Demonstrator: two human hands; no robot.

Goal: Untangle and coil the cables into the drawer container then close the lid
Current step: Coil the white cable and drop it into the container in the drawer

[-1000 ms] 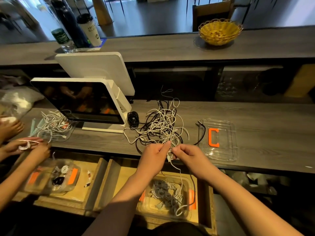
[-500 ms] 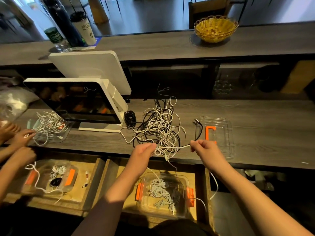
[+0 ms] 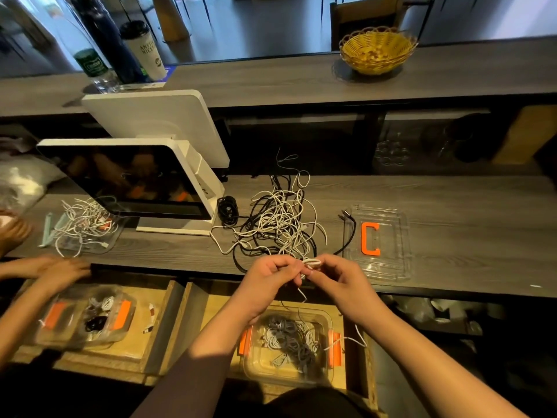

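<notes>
Half a second ago my hands held the white cable point(image 3: 312, 262) stretched apart; now left hand point(image 3: 268, 282) and right hand point(image 3: 337, 280) meet, fingers pinching a small coil above the container point(image 3: 327, 319). Tangle point(image 3: 277, 224) remains on worktop point(image 3: 452, 236). Winding under way.

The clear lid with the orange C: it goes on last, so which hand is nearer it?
Right. The right hand is just left of the lid; the left hand is farther left, beyond the right.
</notes>
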